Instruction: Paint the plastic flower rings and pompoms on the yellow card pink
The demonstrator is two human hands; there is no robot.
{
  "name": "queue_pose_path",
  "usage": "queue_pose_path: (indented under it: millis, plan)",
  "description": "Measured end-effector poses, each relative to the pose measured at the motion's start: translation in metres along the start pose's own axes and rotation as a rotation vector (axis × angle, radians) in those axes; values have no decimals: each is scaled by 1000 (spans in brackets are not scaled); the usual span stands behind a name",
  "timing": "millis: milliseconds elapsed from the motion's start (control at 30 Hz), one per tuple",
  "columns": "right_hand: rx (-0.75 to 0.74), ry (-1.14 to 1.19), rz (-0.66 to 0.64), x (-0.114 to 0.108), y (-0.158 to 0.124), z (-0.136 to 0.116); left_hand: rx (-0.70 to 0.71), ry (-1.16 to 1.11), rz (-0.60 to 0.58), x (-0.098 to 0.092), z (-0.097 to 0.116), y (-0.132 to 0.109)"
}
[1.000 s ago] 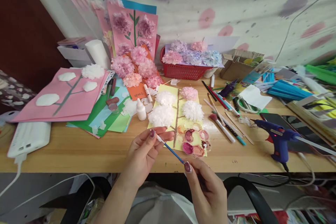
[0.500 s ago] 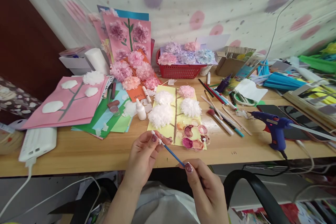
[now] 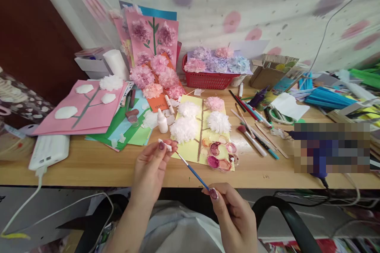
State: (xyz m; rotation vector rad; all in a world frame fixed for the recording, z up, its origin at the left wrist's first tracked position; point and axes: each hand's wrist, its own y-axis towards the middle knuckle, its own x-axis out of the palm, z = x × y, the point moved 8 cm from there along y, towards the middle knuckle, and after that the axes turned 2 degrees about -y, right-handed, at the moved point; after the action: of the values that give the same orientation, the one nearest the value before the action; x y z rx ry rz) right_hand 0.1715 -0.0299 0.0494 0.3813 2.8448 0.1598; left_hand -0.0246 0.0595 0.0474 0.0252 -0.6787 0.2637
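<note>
Pinching a scrap of white tissue (image 3: 165, 146) between thumb and fingers of the left hand (image 3: 150, 168), above the front part of the desk (image 3: 97, 170) and near a white bottle (image 3: 162, 121). Grasping a blue paintbrush (image 3: 196, 175) by its handle in the right hand (image 3: 233, 213), with its tip slanted up near the tissue. Facing, just beyond, a yellow sheet (image 3: 187, 152) bearing white and pink paper flowers (image 3: 184, 129), with a paint palette (image 3: 223, 154) over its near right corner.
</note>
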Motion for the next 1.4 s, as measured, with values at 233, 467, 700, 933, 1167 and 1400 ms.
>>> queue_pose_path:
  millis: [233, 467, 700, 933, 1167, 1400]
  plan:
    - [32, 6, 9, 1, 1, 4, -156, -13, -23, 2, -21, -18]
    - [27, -35, 28, 0, 4, 9, -157, 6, -48, 4, -23, -17]
    - [-26, -52, 41, 1, 6, 10, -266, -119, -47, 11, -26, -20]
    - [-117, -104, 11, 7, 7, 4, -277, -73, 40, -2, -33, -15]
    - [-201, -170, 28, 7, 5, -4, -100, 15, 105, -1, -10, -17]
    - [-385, -262, -54, 10, 5, -16, -73, 62, 148, -12, 0, -12]
